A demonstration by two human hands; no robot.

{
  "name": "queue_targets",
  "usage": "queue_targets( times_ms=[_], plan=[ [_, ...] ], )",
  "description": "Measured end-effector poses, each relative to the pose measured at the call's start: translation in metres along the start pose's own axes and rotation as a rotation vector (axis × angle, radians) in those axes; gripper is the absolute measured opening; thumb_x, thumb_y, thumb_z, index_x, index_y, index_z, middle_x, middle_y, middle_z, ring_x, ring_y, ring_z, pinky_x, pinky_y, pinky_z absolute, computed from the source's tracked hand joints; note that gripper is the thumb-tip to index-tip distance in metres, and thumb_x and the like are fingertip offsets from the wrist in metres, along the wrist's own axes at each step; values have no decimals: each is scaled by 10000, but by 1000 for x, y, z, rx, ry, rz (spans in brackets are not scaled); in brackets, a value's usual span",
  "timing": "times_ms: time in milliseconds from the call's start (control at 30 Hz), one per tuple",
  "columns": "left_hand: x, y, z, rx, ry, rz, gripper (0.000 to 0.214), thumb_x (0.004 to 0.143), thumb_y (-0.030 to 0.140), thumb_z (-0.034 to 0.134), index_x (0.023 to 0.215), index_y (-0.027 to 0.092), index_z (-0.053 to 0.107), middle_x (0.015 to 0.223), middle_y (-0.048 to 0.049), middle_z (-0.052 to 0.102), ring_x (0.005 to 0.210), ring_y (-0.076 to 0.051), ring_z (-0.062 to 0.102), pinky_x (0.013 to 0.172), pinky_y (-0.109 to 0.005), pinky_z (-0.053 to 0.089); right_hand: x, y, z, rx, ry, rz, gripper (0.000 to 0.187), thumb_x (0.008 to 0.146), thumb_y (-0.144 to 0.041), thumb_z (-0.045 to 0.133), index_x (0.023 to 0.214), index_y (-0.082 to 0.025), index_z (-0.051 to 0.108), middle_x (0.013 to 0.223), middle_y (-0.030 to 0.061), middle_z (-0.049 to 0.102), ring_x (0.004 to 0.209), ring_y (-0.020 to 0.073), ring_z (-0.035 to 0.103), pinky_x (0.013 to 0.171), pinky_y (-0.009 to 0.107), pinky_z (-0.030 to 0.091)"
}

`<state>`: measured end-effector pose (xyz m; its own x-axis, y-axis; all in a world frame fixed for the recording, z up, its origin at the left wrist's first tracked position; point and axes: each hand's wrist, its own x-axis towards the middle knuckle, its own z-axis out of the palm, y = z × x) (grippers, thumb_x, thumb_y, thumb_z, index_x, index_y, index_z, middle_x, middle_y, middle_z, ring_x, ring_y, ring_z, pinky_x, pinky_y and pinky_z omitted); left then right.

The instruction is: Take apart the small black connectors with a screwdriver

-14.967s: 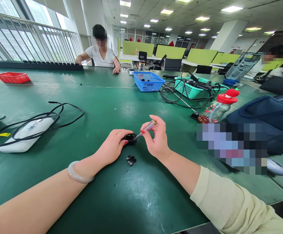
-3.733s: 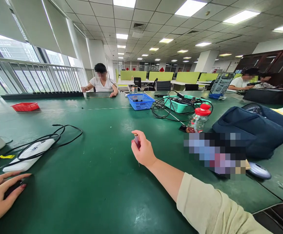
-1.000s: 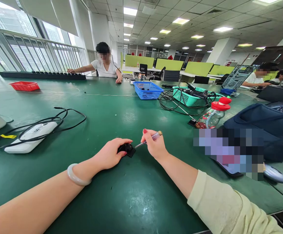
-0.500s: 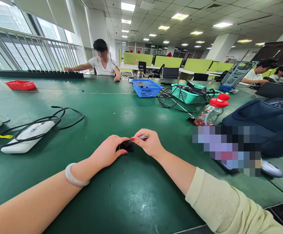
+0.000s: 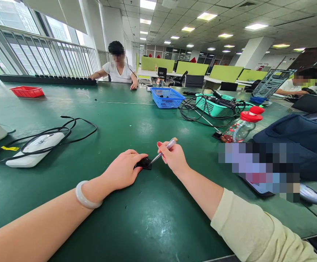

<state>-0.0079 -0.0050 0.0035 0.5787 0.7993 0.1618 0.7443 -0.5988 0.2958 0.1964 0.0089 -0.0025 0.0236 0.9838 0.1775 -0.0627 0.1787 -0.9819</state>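
On the green table, my left hand (image 5: 125, 167) presses a small black part (image 5: 147, 168) between thumb and fingers. A white bangle sits on that wrist. The part has a flat base with a raised, uneven section; my fingers hide its left side. My right hand (image 5: 174, 157) grips a slim silver screwdriver (image 5: 170, 144) with a tan end cap. It slants down to the left, and its thin tip meets or nearly meets the right side of the black part. Exact contact is too small to tell.
To the left lies a white device (image 5: 35, 149) wrapped in black cable. Further back are a red tray (image 5: 27, 91), a blue basket (image 5: 168, 98) and a green basket (image 5: 215, 108) with cables. A jar (image 5: 240, 127), a dark bag (image 5: 292, 142) and a co-worker (image 5: 120, 72) are also around.
My right hand has drawn back slightly from the black part and tilted the screwdriver, so its shaft now shows. My left hand keeps hold of the part. The view has shifted a little.
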Motion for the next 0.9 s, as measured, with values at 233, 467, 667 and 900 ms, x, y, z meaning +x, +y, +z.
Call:
queue_targets(
  times_ms=[233, 467, 667, 900],
  plan=[
    [0, 3, -1, -6, 9, -17, 436, 883, 227, 501, 1315, 241, 556, 1189, -74, 668, 1169, -237, 554, 1068, -434, 455, -2, -1, 0, 7, -87, -20, 528, 738, -703, 616, 656, -182, 588, 414, -67, 451, 331, 74, 433, 384, 224, 325],
    [1, -1, 2, -7, 20, -35, 475, 880, 199, 517, 1352, 250, 513, 1171, -75, 669, 1161, -237, 554, 1049, -423, 463, -8, 0, -1, -211, -74, -307, 315, 866, -518, 583, 869, -207, 632, 767, 18, 630, 648, 129, 595, 636, 285, 517],
    [3, -1, 1, -5, 13, -43, 434, 894, 291, 560, 1325, 248, 538, 1134, -72, 680, 1139, -246, 564, 1024, -420, 475, -17, -5, 2, -244, -89, -509, 210, 931, -310, 528, 1133, -251, 524, 859, 9, 629, 773, 146, 631, 801, 347, 545],
    [3, -5, 3, -42, 29, 24, 384, 906, 316, 544, 1289, 290, 566, 1133, -62, 679, 1131, -253, 567, 999, -436, 485, -27, -8, 8, -305, -175, -669, 286, 971, -187, 422, 1242, -278, 433, 941, 24, 647, 847, 139, 655, 844, 352, 562]
  ],
)
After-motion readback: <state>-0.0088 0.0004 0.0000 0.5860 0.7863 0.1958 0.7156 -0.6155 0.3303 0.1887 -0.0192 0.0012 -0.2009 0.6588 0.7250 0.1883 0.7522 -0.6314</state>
